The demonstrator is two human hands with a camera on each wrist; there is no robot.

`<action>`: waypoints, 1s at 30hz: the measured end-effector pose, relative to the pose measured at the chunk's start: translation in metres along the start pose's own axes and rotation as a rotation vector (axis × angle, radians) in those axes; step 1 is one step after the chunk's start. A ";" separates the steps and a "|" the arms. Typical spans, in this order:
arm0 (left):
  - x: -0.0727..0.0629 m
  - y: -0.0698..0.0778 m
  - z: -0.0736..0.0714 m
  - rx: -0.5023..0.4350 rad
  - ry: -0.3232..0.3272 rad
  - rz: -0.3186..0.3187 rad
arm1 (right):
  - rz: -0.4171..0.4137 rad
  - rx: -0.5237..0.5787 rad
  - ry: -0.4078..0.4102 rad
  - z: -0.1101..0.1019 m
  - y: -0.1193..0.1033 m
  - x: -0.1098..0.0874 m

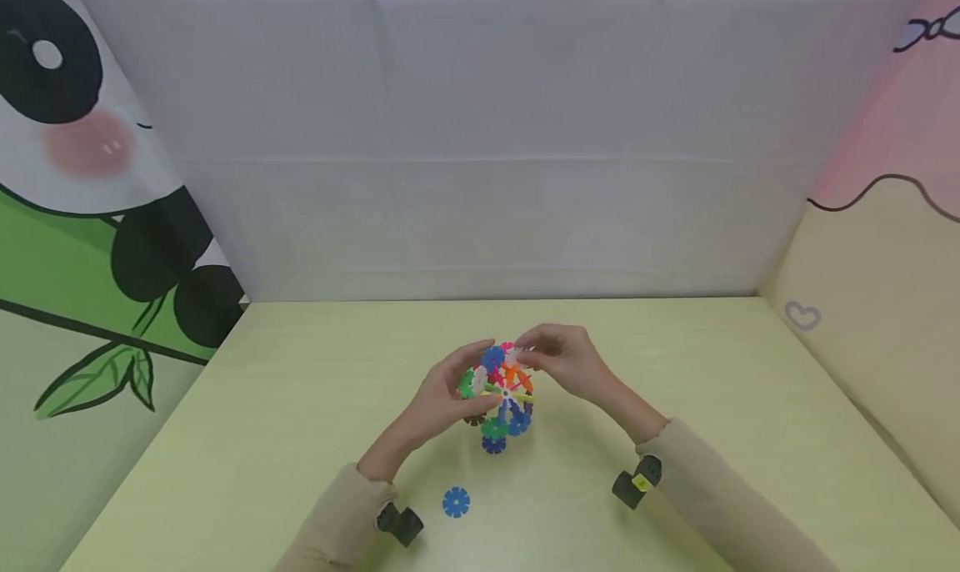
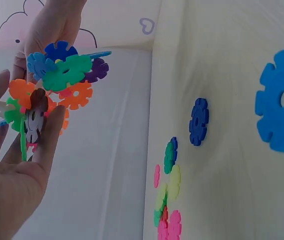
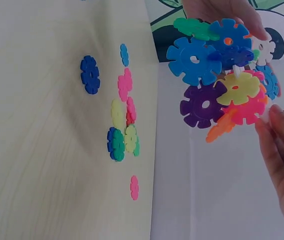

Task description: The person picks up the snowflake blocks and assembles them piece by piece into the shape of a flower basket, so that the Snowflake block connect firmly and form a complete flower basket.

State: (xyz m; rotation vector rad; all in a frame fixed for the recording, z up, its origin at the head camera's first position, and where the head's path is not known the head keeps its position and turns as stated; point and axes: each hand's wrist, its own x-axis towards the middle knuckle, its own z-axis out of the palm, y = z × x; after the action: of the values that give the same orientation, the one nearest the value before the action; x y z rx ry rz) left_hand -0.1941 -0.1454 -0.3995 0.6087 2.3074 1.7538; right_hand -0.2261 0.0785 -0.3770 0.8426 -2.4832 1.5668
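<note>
A ball-like cluster of interlocking plastic snowflake discs in many colours is held between the two hands above the table. The left hand grips its left side, thumb across the front and fingers behind. At the upper right, the right hand pinches a white snowflake disc at the cluster's edge, mostly covered by the fingertips. In the right wrist view, a purple disc, a blue disc and a yellow disc face the camera. The right hand's fingertips are right beside a pink disc.
A loose blue disc lies on the pale table near the left wrist. Beyond it are a dark blue disc and several pink, yellow and green discs, partly stacked. A white backdrop and printed side panels enclose the table.
</note>
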 end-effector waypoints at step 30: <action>-0.020 -0.020 -0.047 0.007 0.212 -0.143 | 0.394 -0.237 -0.305 0.055 0.083 0.024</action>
State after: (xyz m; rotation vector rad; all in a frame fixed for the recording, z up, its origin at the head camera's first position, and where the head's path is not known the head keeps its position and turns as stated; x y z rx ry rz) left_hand -0.1980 -0.1994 -0.4070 0.2605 2.4255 1.8213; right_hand -0.2752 0.0485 -0.4618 0.6226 -3.1341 1.2699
